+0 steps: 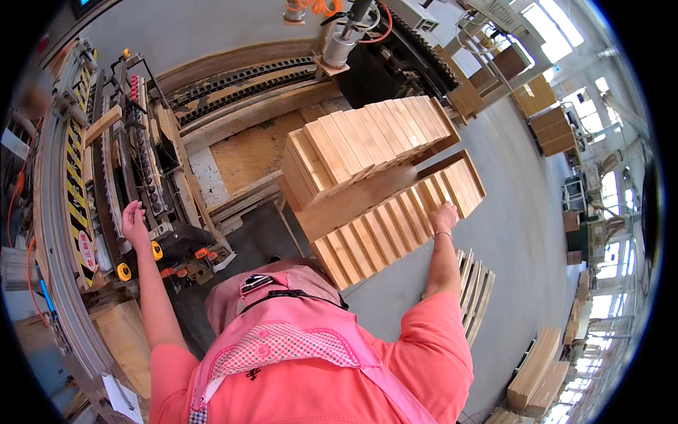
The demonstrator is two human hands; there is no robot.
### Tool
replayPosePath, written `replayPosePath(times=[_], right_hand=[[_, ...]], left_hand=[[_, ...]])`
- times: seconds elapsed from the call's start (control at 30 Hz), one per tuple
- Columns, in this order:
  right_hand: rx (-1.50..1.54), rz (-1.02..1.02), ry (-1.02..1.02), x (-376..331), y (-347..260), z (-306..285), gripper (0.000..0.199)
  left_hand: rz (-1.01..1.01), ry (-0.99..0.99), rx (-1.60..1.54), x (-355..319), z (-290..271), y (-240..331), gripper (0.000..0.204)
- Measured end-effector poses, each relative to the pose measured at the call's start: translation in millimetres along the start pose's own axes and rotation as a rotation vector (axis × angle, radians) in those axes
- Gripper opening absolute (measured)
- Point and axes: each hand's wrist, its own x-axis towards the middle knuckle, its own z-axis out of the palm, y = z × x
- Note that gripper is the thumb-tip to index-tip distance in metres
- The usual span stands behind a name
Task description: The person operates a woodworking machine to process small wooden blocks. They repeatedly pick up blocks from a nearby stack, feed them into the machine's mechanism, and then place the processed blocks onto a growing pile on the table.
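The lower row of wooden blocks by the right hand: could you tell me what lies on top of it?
A wide board lies on the lower row, bearing an upper row of blocks. It covers the lower blocks' far ends.

Daylight floods in from the windows [565, 28] at the upper right and down the right rim, where the panes blow out to plain white with no detail left. The grey floor [522, 212] takes a soft, even sheen from them, and the wood stacks [367, 141] are brightly and evenly lit, casting only faint, short shadows. The machine [127, 162] on the left sits darker, its recesses near black. Focus is fair in the middle but softens toward the rim. The fisheye bends straight edges hard, most of all the machine's rail at left, and a black ring closes off the corners.
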Motion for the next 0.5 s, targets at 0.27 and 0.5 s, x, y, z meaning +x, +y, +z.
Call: replayPosePath(times=[0.27,0.5], right_hand=[[-0.058,-0.089,0.07,0.9,4.7,2.3,0.034],[-0.086,-0.108,0.088,3.7,14.5,10.3,0.035]], left_hand=[[0.015,0.003,0.021,2.1,0.2,-4.4,0.02],[0.0,0.005,0.064,-0.6,6.6,-2.8,0.02]])
